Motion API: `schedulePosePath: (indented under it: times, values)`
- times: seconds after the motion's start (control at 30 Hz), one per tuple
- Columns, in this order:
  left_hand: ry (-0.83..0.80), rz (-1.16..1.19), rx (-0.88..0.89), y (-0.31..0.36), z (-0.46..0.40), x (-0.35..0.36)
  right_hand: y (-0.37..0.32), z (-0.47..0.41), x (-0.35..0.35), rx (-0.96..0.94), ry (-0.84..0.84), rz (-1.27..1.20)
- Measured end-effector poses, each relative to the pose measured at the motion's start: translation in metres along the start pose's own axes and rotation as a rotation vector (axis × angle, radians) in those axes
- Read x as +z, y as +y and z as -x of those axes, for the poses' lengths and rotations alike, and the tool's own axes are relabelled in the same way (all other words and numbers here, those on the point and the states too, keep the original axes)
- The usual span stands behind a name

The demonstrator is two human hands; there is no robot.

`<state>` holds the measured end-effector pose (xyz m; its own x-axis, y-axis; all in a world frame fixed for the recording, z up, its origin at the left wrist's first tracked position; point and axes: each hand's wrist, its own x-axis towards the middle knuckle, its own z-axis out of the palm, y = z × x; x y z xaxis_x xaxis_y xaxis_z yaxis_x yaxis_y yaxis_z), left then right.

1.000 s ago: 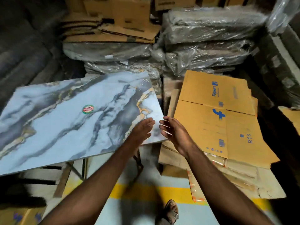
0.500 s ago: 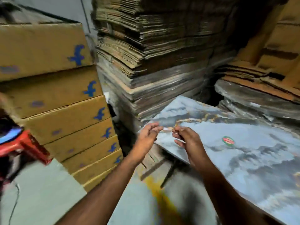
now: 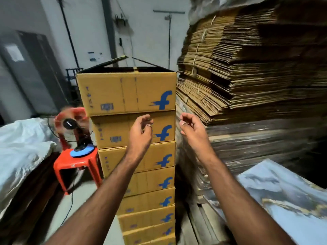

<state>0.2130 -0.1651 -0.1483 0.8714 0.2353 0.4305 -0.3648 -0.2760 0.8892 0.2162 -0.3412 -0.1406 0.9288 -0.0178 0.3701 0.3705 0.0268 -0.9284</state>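
A tall stack of yellow cardboard boxes (image 3: 113, 131) with blue "f" logos rises in front of me. The top box (image 3: 123, 92) has its flaps standing open. My left hand (image 3: 140, 133) is raised in front of the second box from the top, fingers loosely curled and holding nothing. My right hand (image 3: 192, 129) hovers at the stack's right edge at the same height, fingers also loosely curled and empty. Neither hand plainly touches a box.
A high pile of flattened cardboard (image 3: 238, 76) fills the right side. A marbled blue-grey board (image 3: 290, 200) lies at the lower right. A red plastic stool (image 3: 76, 165) with a small fan (image 3: 72, 122) stands left of the boxes, beside a white sack (image 3: 21, 149).
My view swung left from the marbled board to the box stack. Both hands left the board's edge and rose in front of the upper boxes.
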Motion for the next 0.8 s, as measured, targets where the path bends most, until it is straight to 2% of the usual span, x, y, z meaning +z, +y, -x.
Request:
schedulePosePath:
  times: [0.13, 0.3, 0.43, 0.47, 0.53, 0.6, 0.7, 0.8]
  values:
    - [0.134, -0.087, 0.016, 0.002, -0.045, -0.016, -0.002, -0.058, 0.007, -0.043, -0.089, 0.023]
    - [0.234, -0.192, 0.005, -0.007, -0.089, -0.030, 0.011, -0.126, 0.022, -0.046, -0.107, 0.063]
    - [0.571, -0.490, 0.002, -0.016, -0.122, -0.063, 0.021, -0.159, 0.029, -0.005, -0.065, 0.087]
    - [0.645, -0.507, -0.055, -0.018, -0.132, -0.075, 0.022, -0.167, 0.030, 0.006, -0.051, 0.099]
    - [0.705, -0.439, -0.184, -0.026, -0.152, -0.095, 0.027, -0.184, 0.034, 0.042, -0.056, 0.107]
    - [0.692, -0.338, -0.233, -0.031, -0.164, -0.100, 0.031, -0.197, 0.038, 0.081, -0.083, 0.105]
    - [0.749, -0.238, -0.210, -0.039, -0.175, -0.111, 0.034, -0.209, 0.044, 0.081, -0.043, 0.118]
    - [0.762, -0.116, -0.262, -0.059, -0.192, -0.135, 0.037, -0.219, 0.050, 0.125, 0.027, 0.087]
